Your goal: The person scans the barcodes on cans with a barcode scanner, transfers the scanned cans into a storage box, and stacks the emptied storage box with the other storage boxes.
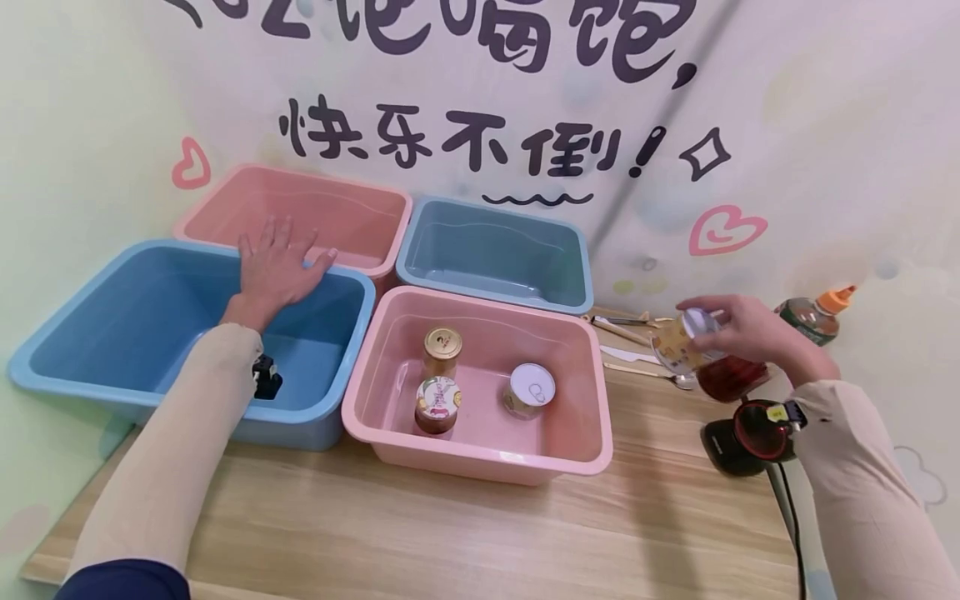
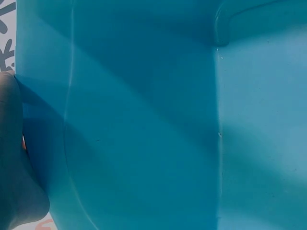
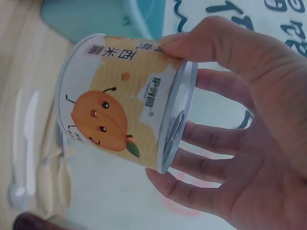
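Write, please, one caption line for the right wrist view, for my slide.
Right hand grips a tilted can with a cartoon orange on its label, above white plastic cutlery lying on the wooden table.

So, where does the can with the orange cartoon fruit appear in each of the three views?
Head: the can is at the right, gripped by the right hand above the table.
Left wrist: not in view.
Right wrist: centre-left, tilted on its side, held by its lid end.
Shared landmark: the white plastic knife.
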The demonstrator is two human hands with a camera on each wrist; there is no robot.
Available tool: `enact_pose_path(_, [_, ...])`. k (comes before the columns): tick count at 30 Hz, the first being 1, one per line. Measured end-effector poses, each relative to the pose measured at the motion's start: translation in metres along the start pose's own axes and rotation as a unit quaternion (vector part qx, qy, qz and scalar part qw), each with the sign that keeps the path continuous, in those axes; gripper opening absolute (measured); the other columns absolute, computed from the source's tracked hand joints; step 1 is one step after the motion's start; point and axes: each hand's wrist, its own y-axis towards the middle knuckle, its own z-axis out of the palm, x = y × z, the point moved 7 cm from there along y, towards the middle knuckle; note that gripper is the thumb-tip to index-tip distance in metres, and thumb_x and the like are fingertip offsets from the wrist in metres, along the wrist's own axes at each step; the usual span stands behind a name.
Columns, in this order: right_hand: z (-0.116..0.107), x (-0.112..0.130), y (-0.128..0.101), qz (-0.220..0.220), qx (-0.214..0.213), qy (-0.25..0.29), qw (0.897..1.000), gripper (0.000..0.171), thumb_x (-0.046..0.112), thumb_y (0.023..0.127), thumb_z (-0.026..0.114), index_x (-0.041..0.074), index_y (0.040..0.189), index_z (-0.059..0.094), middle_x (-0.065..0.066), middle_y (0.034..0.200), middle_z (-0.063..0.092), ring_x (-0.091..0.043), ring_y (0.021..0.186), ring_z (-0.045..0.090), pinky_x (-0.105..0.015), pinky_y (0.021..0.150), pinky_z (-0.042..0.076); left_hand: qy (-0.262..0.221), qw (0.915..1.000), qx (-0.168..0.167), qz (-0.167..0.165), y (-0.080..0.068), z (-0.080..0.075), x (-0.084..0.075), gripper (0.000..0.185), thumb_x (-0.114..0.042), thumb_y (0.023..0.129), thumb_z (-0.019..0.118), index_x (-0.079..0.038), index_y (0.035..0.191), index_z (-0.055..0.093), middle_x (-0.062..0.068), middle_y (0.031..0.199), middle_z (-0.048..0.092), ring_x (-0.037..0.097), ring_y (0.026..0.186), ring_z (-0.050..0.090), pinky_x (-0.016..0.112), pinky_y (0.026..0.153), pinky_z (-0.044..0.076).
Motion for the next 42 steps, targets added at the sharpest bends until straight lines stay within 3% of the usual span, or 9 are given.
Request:
enact_pose_path(6, [-0.019, 0.039, 0.032, -0.049, -0.026, -0.002, 0.998, 0.055, 0.014, 0.083, 0.079, 0.002, 0.133, 0.061, -0.030, 0.117, 0.065, -0.043, 0.098, 0.065, -0.030, 0.065, 0.054, -0.003, 1.0000, -0.005, -0.005, -0.002, 0.001, 0.004, 0.082, -0.066, 0.098, 0.026, -0.011, 0.158, 0.026, 0.025, 0.167, 0.006, 0.045, 0.154, -0.003, 0.072, 0.116, -0.010])
enact_pose_path(18, [-0.020, 0.101, 0.099, -0.050, -0.022, -0.002, 0.999, 0.054, 0.018, 0.083, 0.077, 0.007, 0.134, 0.062, -0.025, 0.121, 0.066, -0.037, 0.100, 0.062, -0.033, 0.073, 0.053, 0.000, 1.0000, -0.006, -0.008, -0.006, 0.002, 0.011, 0.081, -0.066, 0.098, 0.027, -0.012, 0.159, 0.025, 0.024, 0.167, 0.007, 0.046, 0.154, -0.002, 0.072, 0.116, -0.008])
enact_pose_path(30, [0.015, 0.140, 0.161, -0.078, -0.013, 0.048, 0.996, 0.052, 0.015, 0.082, 0.076, 0.008, 0.132, 0.064, -0.022, 0.124, 0.065, -0.033, 0.102, 0.061, -0.040, 0.083, 0.055, 0.002, 1.0000, 0.000, -0.003, -0.006, 0.003, 0.008, 0.081, -0.065, 0.098, 0.026, -0.013, 0.159, 0.023, 0.023, 0.167, 0.005, 0.045, 0.154, -0.003, 0.072, 0.117, -0.006])
enact_pose_path(42, [0.054, 0.160, 0.197, -0.061, 0.026, 0.086, 0.994, 0.052, 0.017, 0.084, 0.075, 0.011, 0.135, 0.062, -0.020, 0.120, 0.060, -0.029, 0.101, 0.060, -0.035, 0.081, 0.056, -0.005, 1.0000, -0.008, -0.003, -0.002, 0.002, 0.005, 0.079, -0.065, 0.098, 0.028, -0.014, 0.159, 0.026, 0.023, 0.167, 0.010, 0.045, 0.154, -0.001, 0.071, 0.118, -0.006])
